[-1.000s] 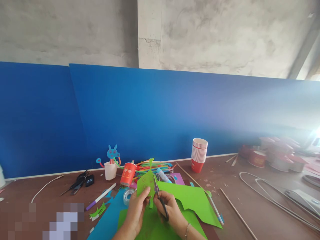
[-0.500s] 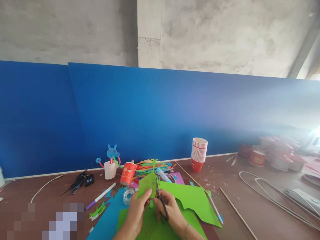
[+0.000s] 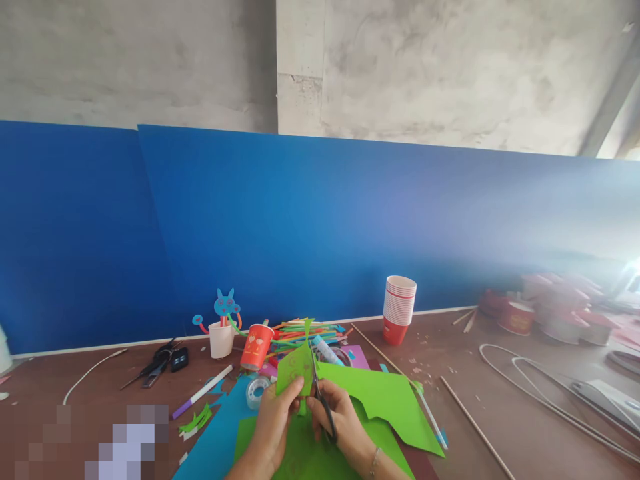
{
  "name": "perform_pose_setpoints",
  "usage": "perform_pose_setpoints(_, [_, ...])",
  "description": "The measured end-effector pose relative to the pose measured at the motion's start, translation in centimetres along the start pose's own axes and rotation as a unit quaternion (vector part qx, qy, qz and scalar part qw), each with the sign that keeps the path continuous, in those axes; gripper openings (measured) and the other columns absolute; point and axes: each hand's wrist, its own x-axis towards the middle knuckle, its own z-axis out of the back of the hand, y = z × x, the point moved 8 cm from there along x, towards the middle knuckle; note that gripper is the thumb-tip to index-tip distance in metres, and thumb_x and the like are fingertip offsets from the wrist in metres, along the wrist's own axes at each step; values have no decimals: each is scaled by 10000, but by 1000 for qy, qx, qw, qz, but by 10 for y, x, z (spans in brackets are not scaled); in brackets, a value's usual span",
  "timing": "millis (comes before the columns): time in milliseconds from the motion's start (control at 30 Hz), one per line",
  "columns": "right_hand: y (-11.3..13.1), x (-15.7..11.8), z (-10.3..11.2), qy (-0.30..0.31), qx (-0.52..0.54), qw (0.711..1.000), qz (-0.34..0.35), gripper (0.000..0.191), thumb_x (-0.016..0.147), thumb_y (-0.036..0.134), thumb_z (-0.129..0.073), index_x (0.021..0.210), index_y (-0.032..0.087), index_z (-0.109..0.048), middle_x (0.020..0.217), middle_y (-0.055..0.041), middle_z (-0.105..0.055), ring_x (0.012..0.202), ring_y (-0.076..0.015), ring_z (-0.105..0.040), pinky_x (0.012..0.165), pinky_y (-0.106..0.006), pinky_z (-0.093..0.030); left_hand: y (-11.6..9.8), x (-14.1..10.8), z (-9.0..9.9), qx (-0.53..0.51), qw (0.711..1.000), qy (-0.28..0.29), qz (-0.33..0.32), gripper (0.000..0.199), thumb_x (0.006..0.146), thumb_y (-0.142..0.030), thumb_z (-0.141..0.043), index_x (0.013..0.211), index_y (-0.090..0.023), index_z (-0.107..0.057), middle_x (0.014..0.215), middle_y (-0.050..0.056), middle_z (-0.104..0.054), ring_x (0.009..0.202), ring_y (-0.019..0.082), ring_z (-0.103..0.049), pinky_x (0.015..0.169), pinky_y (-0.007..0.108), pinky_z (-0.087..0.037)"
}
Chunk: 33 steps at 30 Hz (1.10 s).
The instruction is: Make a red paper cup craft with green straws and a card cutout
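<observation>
My left hand (image 3: 274, 417) pinches a small green paper piece (image 3: 293, 371) that bears faint drawn marks. Fingers of my right hand (image 3: 340, 417) are wrapped round the dark handles of the scissors (image 3: 325, 408). The scissor blades point away from me and lie against the right edge of the paper piece, where a thin green strip (image 3: 309, 329) sticks up. Under my hands lies green paper (image 3: 310, 453), on top of a blue sheet (image 3: 220, 427). A larger green sheet (image 3: 385, 393) with a curved cut edge is to the right.
Behind my hands are a pile of coloured sticks (image 3: 295, 331), a red cup (image 3: 257, 347) and a white cup (image 3: 221, 340) with a blue figure. A cup stack (image 3: 399, 310) stands farther right. A tape roll (image 3: 257, 393) and marker (image 3: 203, 392) lie left; a wooden stick (image 3: 475, 427) lies right.
</observation>
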Motion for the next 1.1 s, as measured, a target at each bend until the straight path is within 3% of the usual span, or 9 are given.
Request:
perform_pose_setpoints(733, [3,-1,1,-30,-5,1000,-5,389,648,482,-748,648,188,-493,484,87,-423,365,-50,-365,344,-174,-305,-5,-1,-3,8,1000,-2,-7,407,462,-376,-859,742,-124,-703,639,3,-664,518,79,-483,509,208,-376])
perform_pose_setpoints(1100, [-1,-1,3,-24,-19,999,-22,370,655,472,-740,654,188,-504,448,97,-413,318,-42,-339,304,-168,-265,-6,4,0,43,999,12,-24,421,507,-433,-825,761,-120,-700,521,-9,-600,456,117,-506,484,252,-397])
